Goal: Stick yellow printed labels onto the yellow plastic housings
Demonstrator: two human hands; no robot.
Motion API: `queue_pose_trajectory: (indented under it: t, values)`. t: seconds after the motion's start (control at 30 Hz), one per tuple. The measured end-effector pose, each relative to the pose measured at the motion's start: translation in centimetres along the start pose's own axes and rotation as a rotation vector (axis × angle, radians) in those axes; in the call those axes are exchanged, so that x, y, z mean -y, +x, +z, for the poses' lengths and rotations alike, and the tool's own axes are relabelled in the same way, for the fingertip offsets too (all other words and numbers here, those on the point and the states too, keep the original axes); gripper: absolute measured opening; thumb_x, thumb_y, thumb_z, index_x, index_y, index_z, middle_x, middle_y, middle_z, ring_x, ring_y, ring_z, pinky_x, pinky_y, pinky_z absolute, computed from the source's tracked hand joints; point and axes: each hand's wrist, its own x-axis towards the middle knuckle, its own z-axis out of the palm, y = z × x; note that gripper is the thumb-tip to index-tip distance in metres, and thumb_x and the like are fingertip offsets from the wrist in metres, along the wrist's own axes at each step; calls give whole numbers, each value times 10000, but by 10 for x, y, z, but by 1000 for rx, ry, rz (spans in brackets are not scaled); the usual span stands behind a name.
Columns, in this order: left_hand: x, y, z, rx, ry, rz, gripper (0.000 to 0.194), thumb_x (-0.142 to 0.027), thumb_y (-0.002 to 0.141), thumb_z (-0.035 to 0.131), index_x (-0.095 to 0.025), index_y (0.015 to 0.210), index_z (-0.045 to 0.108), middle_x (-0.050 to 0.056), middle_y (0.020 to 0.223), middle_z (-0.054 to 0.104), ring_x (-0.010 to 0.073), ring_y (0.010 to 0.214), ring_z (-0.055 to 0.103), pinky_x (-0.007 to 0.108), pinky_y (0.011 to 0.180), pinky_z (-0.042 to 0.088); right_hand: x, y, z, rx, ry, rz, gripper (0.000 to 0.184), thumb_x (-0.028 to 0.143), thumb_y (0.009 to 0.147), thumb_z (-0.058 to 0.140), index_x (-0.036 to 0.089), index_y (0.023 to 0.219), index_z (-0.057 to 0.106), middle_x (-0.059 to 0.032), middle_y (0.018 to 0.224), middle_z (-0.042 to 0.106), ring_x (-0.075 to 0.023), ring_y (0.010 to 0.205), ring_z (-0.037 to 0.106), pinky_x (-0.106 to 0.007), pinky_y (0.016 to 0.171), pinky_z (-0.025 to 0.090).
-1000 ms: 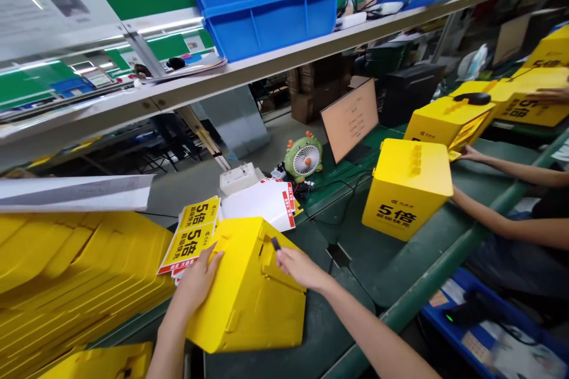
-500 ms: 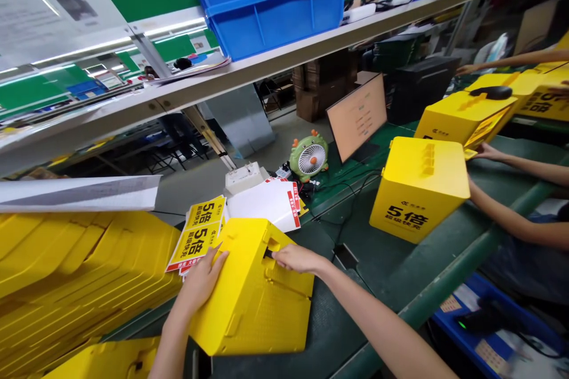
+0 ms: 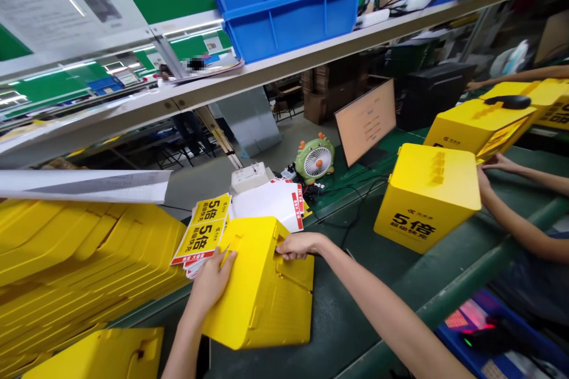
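Observation:
A yellow plastic box (image 3: 249, 290) stands on the dark green work surface (image 3: 342, 284) in front of me. My left hand (image 3: 213, 278) holds it by the left side, thumb lying on the smooth face and fingers toward its far edge. At a recess near the box's top right corner, my right hand (image 3: 296, 246) is closed in a pinch; what its fingertips hold is hidden. A groove runs down the box's right face below them. Yellow printed sheets (image 3: 207, 228) lie right behind my left hand.
Stacked yellow panels (image 3: 89, 260) fill the left, above another yellow box (image 3: 102, 355). Behind are a fan (image 3: 316, 160) and a monitor (image 3: 367, 121). To the right, a co-worker's hand (image 3: 500, 164) is near printed yellow boxes (image 3: 427, 195). A blue bin (image 3: 293, 6) sits on the shelf overhead.
My right fingertips have gone closer into the recess; a small black piece seen at them before is now mostly hidden. The view has shifted slightly. A scanner at the lower right now glows red.

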Motion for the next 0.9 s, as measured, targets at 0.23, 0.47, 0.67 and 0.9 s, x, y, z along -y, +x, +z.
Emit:
queue_pose_trajectory:
  t: [0.23, 0.47, 0.67, 0.9]
  values:
    - [-35, -21, 11, -70, 50, -110, 565, -518, 867, 261, -176, 1228, 529, 187, 1415, 339, 441, 1247, 344, 597, 958, 316, -14, 8, -7, -48, -87, -37, 353, 397, 856, 490, 137, 619, 525, 67, 506, 441, -46, 408, 334, -194, 420, 269]
    - [-1, -11, -10, -43, -281, -165, 595, -589, 832, 330, -201, 1245, 510, 124, 1397, 398, 337, 1291, 332, 510, 1063, 264, -42, 16, 19, -436, 59, -201, 343, 397, 822, 476, 118, 727, 651, 12, 620, 596, -75, 544, 463, -211, 568, 356]
    - [11, 15, -12, 192, -973, -340, 585, -481, 798, 525, -181, 1290, 423, 160, 1267, 536, 289, 1190, 483, 430, 962, 442, -48, 27, 19, -516, 158, -207, 315, 418, 708, 579, 132, 703, 712, -23, 692, 698, -121, 675, 581, -226, 697, 419]
    - [-8, 12, -7, 271, -1312, -548, 556, -405, 781, 594, -163, 1259, 444, 141, 927, 699, 290, 784, 679, 439, 731, 566, -28, 33, 4, -543, 93, -137, 251, 339, 727, 585, 119, 701, 703, -56, 718, 700, -168, 769, 622, -285, 782, 447]
